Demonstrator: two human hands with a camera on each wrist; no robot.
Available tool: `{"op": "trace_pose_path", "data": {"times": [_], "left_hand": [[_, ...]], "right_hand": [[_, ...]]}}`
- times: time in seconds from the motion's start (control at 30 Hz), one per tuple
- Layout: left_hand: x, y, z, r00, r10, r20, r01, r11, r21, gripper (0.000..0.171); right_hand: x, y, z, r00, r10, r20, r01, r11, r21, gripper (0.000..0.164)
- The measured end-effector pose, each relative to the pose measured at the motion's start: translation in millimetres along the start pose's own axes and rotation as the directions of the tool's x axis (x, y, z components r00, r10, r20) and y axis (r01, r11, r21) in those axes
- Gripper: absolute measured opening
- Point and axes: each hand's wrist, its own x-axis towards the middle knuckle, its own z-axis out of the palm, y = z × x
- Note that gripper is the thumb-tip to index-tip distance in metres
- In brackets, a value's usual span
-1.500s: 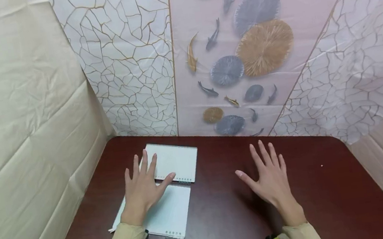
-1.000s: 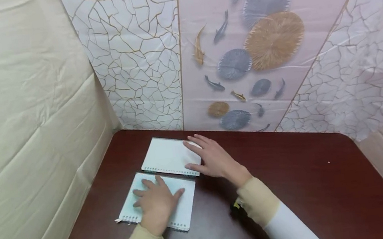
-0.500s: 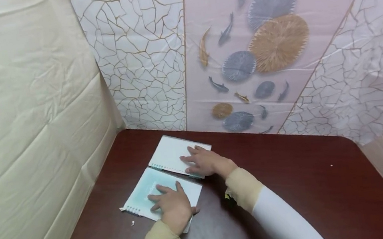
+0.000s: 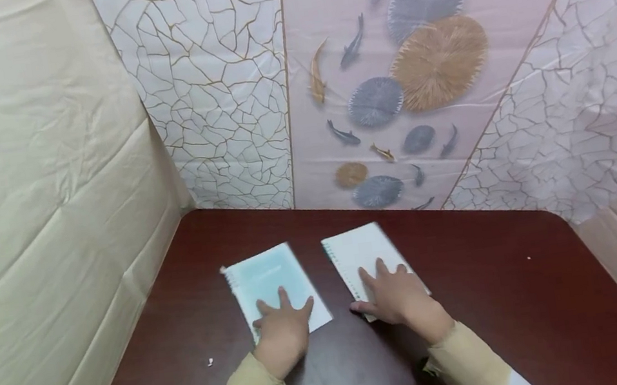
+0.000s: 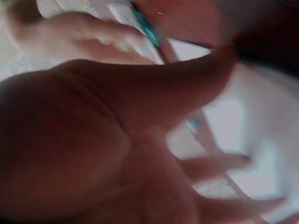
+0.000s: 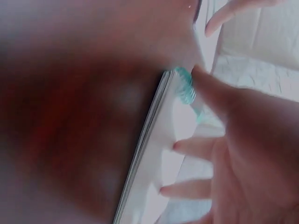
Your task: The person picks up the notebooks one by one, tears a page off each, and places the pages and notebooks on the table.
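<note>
A spiral notebook with a pale teal cover (image 4: 267, 276) lies on the table at centre left, its rings along the left edge. My left hand (image 4: 284, 332) rests on its near part, fingers spread. To its right lies a second spiral notebook, white with teal rings (image 4: 360, 251). On that one's near end my right hand (image 4: 398, 294) rests with fingers spread, the thumb by the ring edge. In the right wrist view the white notebook's page edges (image 6: 145, 135) and my right hand (image 6: 257, 144) show. The left wrist view is blurred; my left hand (image 5: 140, 126) fills much of it.
Both notebooks lie on a dark red-brown table (image 4: 504, 297). A small white scrap (image 4: 210, 362) lies left of the teal notebook, and a tiny white speck (image 4: 529, 258) on the right. A cream cloth wall (image 4: 59, 251) borders the left side; a patterned sheet (image 4: 214, 101) hangs behind.
Both hands came down onto the notebooks, which stood one behind the other. The notebooks have turned and now lie side by side, the white one moved right and nearer. The scrap came into view.
</note>
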Motion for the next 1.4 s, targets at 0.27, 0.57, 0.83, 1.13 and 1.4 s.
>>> {"op": "trace_pose_path", "data": {"times": [0.27,0.57,0.83,1.13,1.4], "left_hand": [[36.8,-6.2,7.8,0.964,0.267,-0.012,-0.267,0.964,0.003,0.064],[62.5,7.8,23.0,0.931,0.345,-0.120,-0.332,0.936,0.114,0.067],[67.0,15.9,30.1,0.908,0.365,-0.207,-0.313,0.917,0.247,0.064],[70.4,16.6,28.2,0.776,0.520,-0.357,-0.397,0.843,0.363,0.044],[72.5,14.8,25.6,0.682,0.610,-0.404,-0.469,0.789,0.398,0.027]], "right_hand": [[-30.7,48.9,18.1,0.982,0.189,-0.017,-0.185,0.974,0.132,0.088],[-48.0,83.1,27.7,0.952,0.304,0.029,-0.302,0.923,0.238,0.094],[-51.4,95.0,24.2,0.951,0.305,0.048,-0.307,0.921,0.239,0.094],[-33.2,58.3,-1.8,0.939,0.226,-0.259,-0.102,0.903,0.416,0.056],[-2.0,29.1,4.1,0.932,0.188,-0.309,0.008,0.844,0.537,0.037]]}}
